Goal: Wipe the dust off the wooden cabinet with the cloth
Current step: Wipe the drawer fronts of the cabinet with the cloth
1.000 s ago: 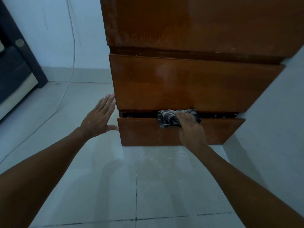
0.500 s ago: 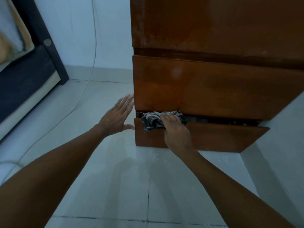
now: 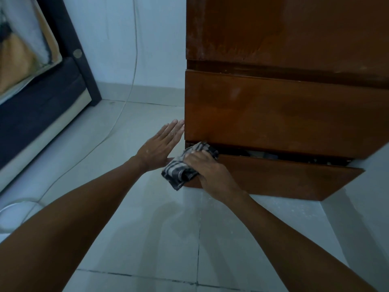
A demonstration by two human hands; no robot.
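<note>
The brown wooden cabinet [image 3: 284,114] fills the upper right, with its bottom drawer [image 3: 284,178] pulled slightly out. My right hand [image 3: 208,167] grips a bunched black-and-white checked cloth [image 3: 179,171] at the drawer's left top corner; part of the cloth hangs past the cabinet's left edge. My left hand [image 3: 162,146] is flat with straight fingers, held beside the cabinet's left edge, fingertips close to the wood; contact cannot be told.
Pale tiled floor [image 3: 147,239] lies below. A dark sofa or bed frame [image 3: 42,106] stands at the left. A thin white cable [image 3: 126,98] runs down the wall and across the floor. A white wall [image 3: 374,186] adjoins the cabinet's right side.
My right hand slid the cloth leftward along the bottom drawer's top edge to its left corner. My left hand kept flat beside the cabinet. The camera view shifted left.
</note>
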